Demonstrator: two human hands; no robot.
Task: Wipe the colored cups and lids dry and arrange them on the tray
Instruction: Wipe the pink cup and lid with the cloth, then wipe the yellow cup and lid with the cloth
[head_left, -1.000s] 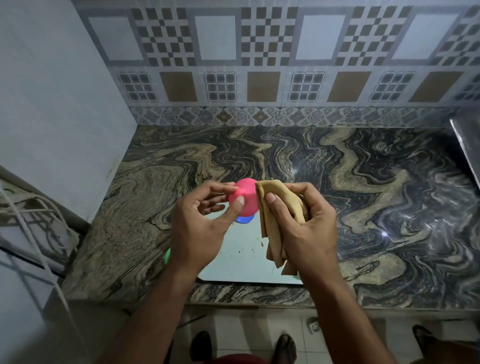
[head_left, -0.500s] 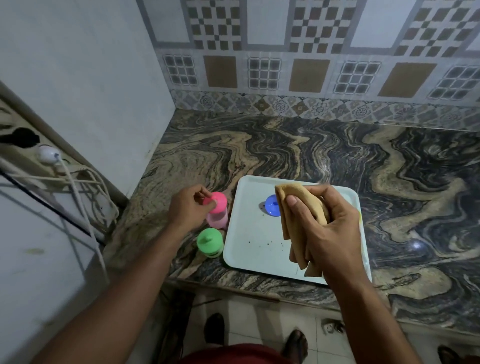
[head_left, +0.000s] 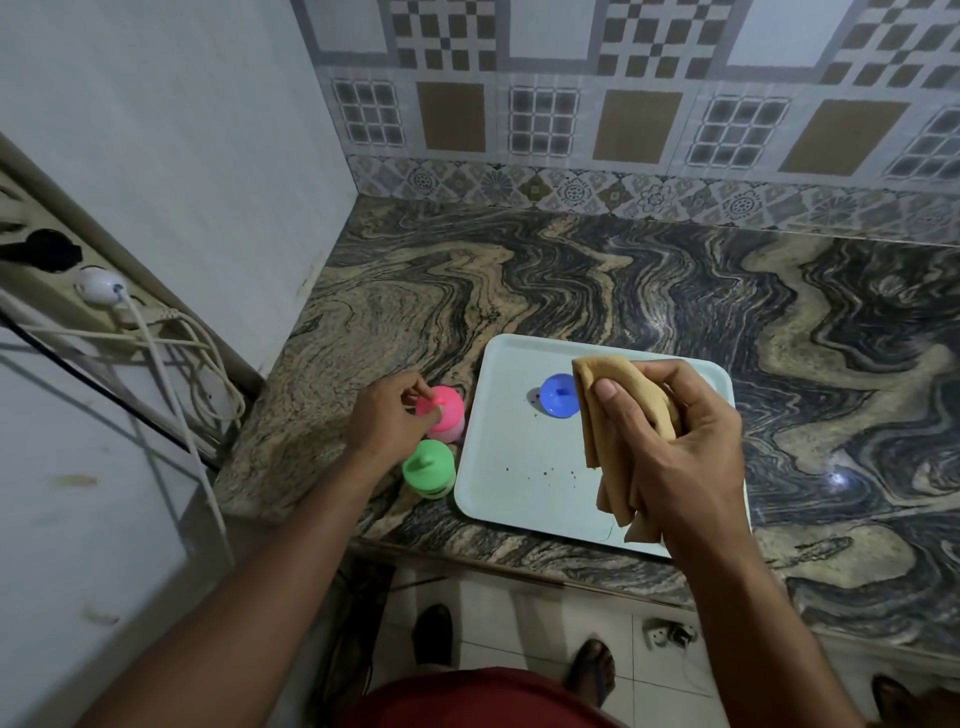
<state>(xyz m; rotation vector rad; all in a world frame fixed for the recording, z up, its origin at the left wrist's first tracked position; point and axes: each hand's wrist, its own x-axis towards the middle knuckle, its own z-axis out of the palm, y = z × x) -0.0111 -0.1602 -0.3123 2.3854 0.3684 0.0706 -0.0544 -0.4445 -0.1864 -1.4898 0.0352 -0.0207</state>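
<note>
Fingers of the left hand (head_left: 387, 421) pinch the pink lid (head_left: 441, 410) (lower left, beside the tray (head_left: 519, 493)); right hand (head_left: 680, 447) grips the cloth (head_left: 613, 415) over it.

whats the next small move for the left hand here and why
Probably lift the pink cup toward the cloth. The left hand pinches its top, and it stands on the counter beside the tray, not on it. The right hand holds the cloth ready above the tray.
</note>
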